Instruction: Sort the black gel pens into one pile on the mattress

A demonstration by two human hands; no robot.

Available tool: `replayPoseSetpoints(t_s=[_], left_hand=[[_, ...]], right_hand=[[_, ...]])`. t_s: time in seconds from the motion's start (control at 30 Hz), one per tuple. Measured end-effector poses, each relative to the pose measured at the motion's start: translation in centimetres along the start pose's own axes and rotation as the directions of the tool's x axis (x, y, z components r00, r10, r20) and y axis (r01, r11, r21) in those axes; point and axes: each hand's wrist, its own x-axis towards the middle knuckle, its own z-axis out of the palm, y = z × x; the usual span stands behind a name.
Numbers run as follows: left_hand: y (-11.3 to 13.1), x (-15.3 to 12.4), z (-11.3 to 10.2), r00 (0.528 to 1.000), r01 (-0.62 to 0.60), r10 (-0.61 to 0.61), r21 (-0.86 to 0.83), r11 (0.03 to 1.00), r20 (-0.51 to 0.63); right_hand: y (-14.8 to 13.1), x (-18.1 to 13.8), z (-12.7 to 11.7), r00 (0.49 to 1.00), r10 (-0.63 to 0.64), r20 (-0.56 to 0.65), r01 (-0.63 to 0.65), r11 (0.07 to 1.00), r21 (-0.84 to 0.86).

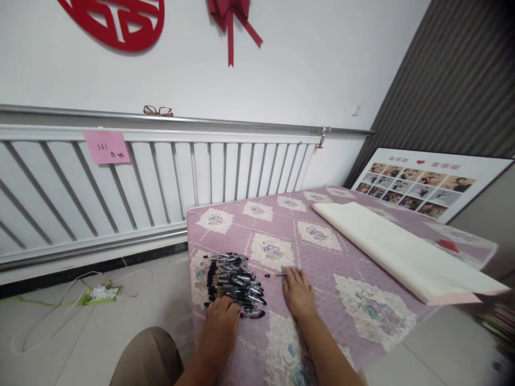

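A pile of several black pens (232,284) lies near the left edge of a table covered in a pink patterned cloth (314,257). My left hand (220,324) rests on the near end of the pile, fingers curled over the pens. My right hand (298,294) lies flat on the cloth just right of the pile, fingers stretched forward. Its fingertips touch a single pen (276,275) that lies apart from the pile.
A long folded cream sheet (402,252) lies across the table's right side. A photo collage board (426,182) leans at the back right. A white radiator (161,177) with a pink note (107,147) and glasses (158,111) lines the wall. A power strip (98,294) lies on the floor.
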Motion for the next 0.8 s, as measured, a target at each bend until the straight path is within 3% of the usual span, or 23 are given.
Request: replayPoseSetpoints(t_s=[0.23,0.43,0.63,0.8], left_hand=[[-0.2,0.1,0.2,1.0,-0.024,0.023,-0.016,1.0,-0.009],[-0.3,0.0,0.3,0.998,-0.055,0.056,0.017,0.998,-0.026],[0.0,-0.2,-0.1,0.99,-0.126,0.126,-0.011,0.992,-0.063],[0.5,-1.0,-0.5,0.964,-0.216,0.207,-0.036,0.976,-0.166]], right_hand=[[0.4,-0.4,-0.3,0.997,0.018,-0.071,-0.017,1.0,0.015],[1.0,-1.1,-0.1,0.988,0.034,-0.153,-0.012,0.99,0.143],[0.6,-4.1,0.2,0.972,0.028,-0.235,0.088,0.877,0.472],[-2.2,-7.9,-0.7,0.961,-0.09,-0.26,0.222,0.814,0.537]])
